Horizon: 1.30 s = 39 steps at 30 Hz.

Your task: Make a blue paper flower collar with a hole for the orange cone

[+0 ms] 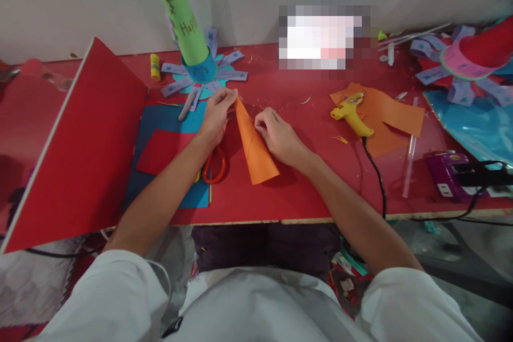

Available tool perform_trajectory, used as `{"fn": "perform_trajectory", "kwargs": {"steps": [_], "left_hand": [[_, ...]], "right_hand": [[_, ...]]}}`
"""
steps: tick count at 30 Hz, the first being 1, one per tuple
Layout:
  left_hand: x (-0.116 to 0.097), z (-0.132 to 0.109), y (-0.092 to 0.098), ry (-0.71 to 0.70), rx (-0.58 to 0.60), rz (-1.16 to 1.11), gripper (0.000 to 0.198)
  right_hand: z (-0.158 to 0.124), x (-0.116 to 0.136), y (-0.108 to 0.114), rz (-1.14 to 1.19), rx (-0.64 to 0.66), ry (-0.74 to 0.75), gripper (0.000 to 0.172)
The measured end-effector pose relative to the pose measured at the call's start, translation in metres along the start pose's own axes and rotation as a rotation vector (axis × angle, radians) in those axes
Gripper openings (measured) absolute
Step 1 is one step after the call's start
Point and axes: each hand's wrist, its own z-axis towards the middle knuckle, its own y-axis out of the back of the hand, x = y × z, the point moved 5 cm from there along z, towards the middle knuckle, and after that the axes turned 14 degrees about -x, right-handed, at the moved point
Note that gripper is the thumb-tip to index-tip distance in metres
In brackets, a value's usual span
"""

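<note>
An orange paper cone (256, 157) is held over the red table, its narrow tip pointing away from me and its wide end toward me. My left hand (218, 115) pinches the cone at its tip. At the cone's right side, my right hand (276, 133) has its fingers curled closed against the paper edge; the exact grip is partly hidden. A seam line runs down the cone's surface. Red-handled scissors (215, 165) lie by my left forearm, partly covered by it. Further right, a yellow hot glue gun (352, 115) rests on orange paper sheets (396, 112).
A green paper tube (180, 16) with a blue base stands behind my left hand, near a glue stick (155, 67). A red board (88, 144) leans up at left beside blue sheets (160, 117). A purple power strip (449, 176) and cords lie right.
</note>
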Motion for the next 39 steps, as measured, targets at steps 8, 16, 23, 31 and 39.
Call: {"fn": "perform_trajectory", "kwargs": {"steps": [8,16,23,31,39], "left_hand": [[0.0010,0.0045,-0.0001,-0.002,0.062,0.019,0.028],[0.0035,0.0085,0.0020,-0.003,0.070,0.003,0.026],[0.0007,0.0059,0.0020,0.023,0.060,0.001,0.026],[0.0006,0.0065,0.0018,0.030,0.081,-0.022,0.025],[-0.0025,0.0010,-0.0010,0.062,0.099,-0.030,0.020]], "right_hand": [[0.0006,-0.0010,-0.0006,0.007,0.011,0.020,0.008],[0.0017,-0.0034,-0.0021,0.015,0.024,0.043,0.008],[0.0022,-0.0029,-0.0023,0.034,0.032,0.055,0.008],[0.0027,-0.0031,-0.0019,0.079,0.023,0.063,0.009],[0.0034,0.0019,0.0041,0.093,0.016,0.081,0.010]]}}
